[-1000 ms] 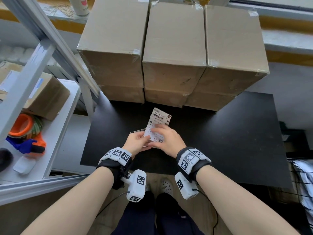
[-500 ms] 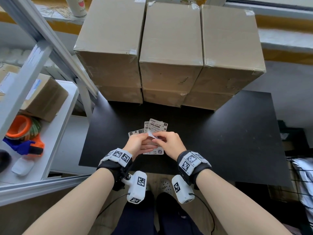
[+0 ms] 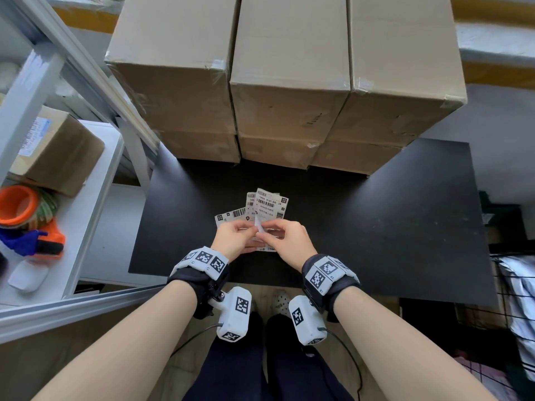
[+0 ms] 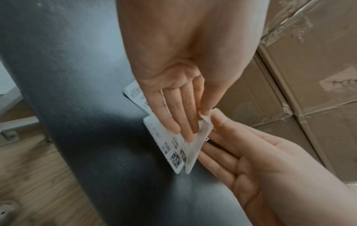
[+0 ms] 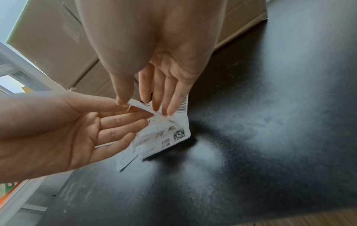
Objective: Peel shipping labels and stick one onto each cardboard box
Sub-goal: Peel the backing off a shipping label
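Observation:
Just above the black table (image 3: 390, 227), both hands hold a small fan of white shipping labels (image 3: 267, 206). My left hand (image 3: 234, 235) supports the stack from below, with its fingers (image 4: 185, 131) under the sheets and its thumb on top. My right hand (image 3: 285, 238) pinches a lifted corner of the top label (image 4: 203, 131) between thumb and forefinger; that corner (image 5: 142, 107) curls up off its backing. Behind the hands, plain cardboard boxes stand in three columns: left (image 3: 173, 39), middle (image 3: 289, 39) and right (image 3: 402, 39). No label shows on their visible faces.
A white metal shelf (image 3: 95, 180) stands at the left, with a small labelled box (image 3: 58, 149), orange tape rolls (image 3: 17, 204) and a tape dispenser (image 3: 37, 244). A wire rack (image 3: 515, 299) stands at the right. Bare table shows to the right of the hands.
The labels have come down from an upright hold into a fan low over the table. My right thumb and forefinger now pull up a corner of the top label.

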`<state>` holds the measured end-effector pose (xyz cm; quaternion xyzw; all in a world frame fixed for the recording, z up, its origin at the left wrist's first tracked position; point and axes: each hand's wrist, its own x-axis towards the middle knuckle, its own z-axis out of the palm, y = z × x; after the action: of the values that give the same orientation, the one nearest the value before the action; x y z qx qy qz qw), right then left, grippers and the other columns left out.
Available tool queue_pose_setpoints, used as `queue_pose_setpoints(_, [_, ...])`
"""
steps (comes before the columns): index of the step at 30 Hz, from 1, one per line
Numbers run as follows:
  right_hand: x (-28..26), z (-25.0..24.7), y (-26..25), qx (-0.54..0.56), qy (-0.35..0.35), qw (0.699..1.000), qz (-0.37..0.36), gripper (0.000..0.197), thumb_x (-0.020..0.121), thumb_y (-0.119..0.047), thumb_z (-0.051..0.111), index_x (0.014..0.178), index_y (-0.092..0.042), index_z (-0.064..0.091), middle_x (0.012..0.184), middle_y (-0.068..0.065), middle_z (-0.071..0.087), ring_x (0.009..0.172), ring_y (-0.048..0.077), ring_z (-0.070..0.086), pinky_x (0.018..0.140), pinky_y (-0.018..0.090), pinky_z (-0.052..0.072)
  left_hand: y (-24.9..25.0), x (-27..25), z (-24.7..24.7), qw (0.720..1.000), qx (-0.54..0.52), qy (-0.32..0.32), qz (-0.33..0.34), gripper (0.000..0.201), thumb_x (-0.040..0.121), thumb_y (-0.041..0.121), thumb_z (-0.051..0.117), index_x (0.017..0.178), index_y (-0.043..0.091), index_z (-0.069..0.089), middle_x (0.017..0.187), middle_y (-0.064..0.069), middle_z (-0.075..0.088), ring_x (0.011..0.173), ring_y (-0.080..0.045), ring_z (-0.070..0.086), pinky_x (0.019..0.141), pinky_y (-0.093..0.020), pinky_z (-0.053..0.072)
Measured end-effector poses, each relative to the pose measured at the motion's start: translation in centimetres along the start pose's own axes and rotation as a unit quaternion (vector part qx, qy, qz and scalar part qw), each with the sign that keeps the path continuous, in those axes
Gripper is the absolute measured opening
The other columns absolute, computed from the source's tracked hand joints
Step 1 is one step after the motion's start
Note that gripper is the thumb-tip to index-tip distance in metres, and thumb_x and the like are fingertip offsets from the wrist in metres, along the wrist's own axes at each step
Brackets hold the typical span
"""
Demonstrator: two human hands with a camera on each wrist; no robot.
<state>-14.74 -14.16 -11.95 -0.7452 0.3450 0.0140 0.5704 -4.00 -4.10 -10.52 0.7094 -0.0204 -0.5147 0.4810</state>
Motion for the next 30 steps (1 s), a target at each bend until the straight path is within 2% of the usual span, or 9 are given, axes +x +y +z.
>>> queue_pose_setpoints(4, [0.0,0.2,0.3,-0.015,0.008,1.000,0.019,0.030,0.090,-0.026,0.062,0.116,-0.012,0.065,0.117,0.003,0.067,0.105,0.011,0.062,0.095,0.030,0.051,-0.5,0.1,0.0,1.000,0.009,0.016,-0.006,0.012,0.093,0.008,0.055,0.104,0.004,0.059,0.088,-0.014,0.067,0.061,-0.009,0.069,0.068,-0.023,0.056])
queue_pose_setpoints(8, [0.0,0.4,0.4,-0.038,0.009,0.999,0.023,0.027,0.093,-0.024,0.057,0.115,-0.012,0.066,0.117,0.003,0.067,0.107,0.012,0.061,0.094,0.030,0.050,-0.5,0.1,0.0,0.999,0.015,0.022,-0.018,0.014,0.092,0.006,0.055,0.105,0.001,0.060,0.093,-0.016,0.067,0.061,-0.008,0.068,0.072,-0.025,0.055])
queue_pose_setpoints(13, [0.0,0.4,0.3,-0.061,0.023,0.998,0.021,0.020,0.095,-0.022,0.052,0.101,-0.013,0.068,0.108,0.003,0.068,0.100,0.014,0.062,0.080,0.025,0.049,-0.2,0.0,0.2,0.998,0.030,0.037,-0.032,0.013,0.091,0.004,0.056,0.104,0.001,0.059,0.101,-0.020,0.066,0.071,-0.015,0.067,0.069,-0.023,0.055])
queue_pose_setpoints(17, [-0.1,0.3,0.1,-0.055,0.025,0.998,0.019,0.018,0.095,-0.020,0.050,0.101,-0.012,0.066,0.106,0.004,0.066,0.093,0.011,0.060,0.074,0.022,0.045,0.1,0.0,0.5,0.998,0.027,0.030,-0.047,0.025,0.091,0.002,0.056,0.115,-0.003,0.054,0.100,-0.021,0.065,0.074,-0.017,0.066,0.074,-0.027,0.055])
queue_pose_setpoints(21, [-0.2,0.3,0.1,-0.018,0.021,0.999,0.036,0.017,0.092,-0.019,0.056,0.105,-0.014,0.066,0.111,0.002,0.066,0.102,0.012,0.061,0.087,0.027,0.051,0.2,0.1,0.6,0.998,-0.004,0.031,-0.052,0.027,0.092,0.004,0.053,0.118,-0.002,0.054,0.109,-0.022,0.064,0.086,-0.027,0.067,0.082,-0.034,0.055])
queue_pose_setpoints(24, [-0.3,0.4,0.4,-0.010,0.002,1.000,0.029,0.022,0.086,-0.018,0.066,0.107,-0.015,0.068,0.112,0.001,0.067,0.105,0.011,0.062,0.095,0.030,0.051,0.1,0.2,0.5,0.998,-0.015,0.021,-0.050,0.026,0.094,0.020,0.055,0.114,0.003,0.058,0.107,-0.018,0.067,0.082,-0.026,0.069,0.076,-0.033,0.057])
queue_pose_setpoints(25, [-0.3,0.4,0.5,-0.015,-0.007,0.999,0.030,0.026,0.083,-0.018,0.069,0.109,-0.015,0.067,0.114,0.001,0.067,0.106,0.011,0.062,0.096,0.030,0.051,0.1,0.4,0.4,0.998,-0.007,0.021,-0.051,0.027,0.094,0.020,0.055,0.115,0.003,0.059,0.108,-0.018,0.067,0.082,-0.027,0.069,0.073,-0.032,0.058])
queue_pose_setpoints(28, [-0.2,0.5,0.5,-0.008,-0.006,0.999,0.039,0.037,0.079,-0.022,0.073,0.114,-0.015,0.065,0.119,0.002,0.064,0.108,0.013,0.060,0.096,0.030,0.050,-0.2,0.9,0.0,0.999,0.013,0.033,-0.042,0.016,0.093,0.007,0.053,0.107,0.005,0.061,0.107,-0.017,0.067,0.081,-0.024,0.067,0.069,-0.031,0.058])
queue_pose_setpoints(30, [-0.1,0.4,0.1,0.013,0.016,0.999,0.039,0.039,0.083,-0.027,0.070,0.118,-0.012,0.063,0.117,0.001,0.064,0.107,0.012,0.060,0.093,0.026,0.050,-0.4,1.1,-0.2,0.999,0.032,0.026,-0.020,0.009,0.090,0.003,0.056,0.094,0.008,0.063,0.108,-0.017,0.067,0.090,-0.027,0.068,0.081,-0.038,0.057])
